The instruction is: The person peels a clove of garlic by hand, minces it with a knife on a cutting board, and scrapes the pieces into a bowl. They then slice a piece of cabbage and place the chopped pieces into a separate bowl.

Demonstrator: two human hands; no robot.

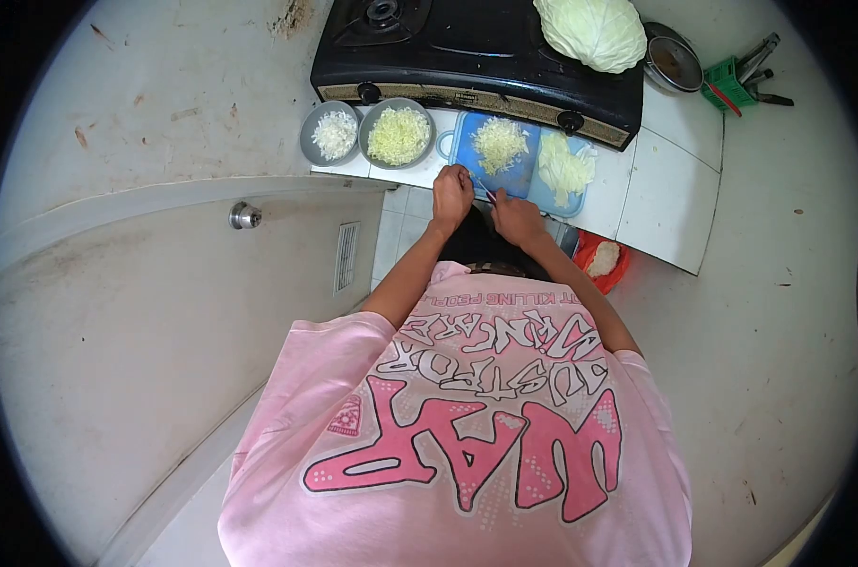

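Observation:
My right hand (519,220) is closed around the handle of a small knife (484,188), at the near edge of a blue cutting board (515,182). Beside it, my left hand (452,196) has its fingers curled close to the blade's tip; what they pinch, if anything, is too small to make out. Shredded cabbage (501,144) lies in a pile on the board, beyond both hands. Loose cabbage leaves (565,170) rest on the board's lighter right part.
Left of the board stand a grey bowl (363,149) of chopped pale green pieces and a bowl (305,142) of white pieces. Behind is a black stove (485,57) bearing a cabbage (591,33). A metal pan (673,59), green utensil basket (724,85) and red bag (618,269) are rightward.

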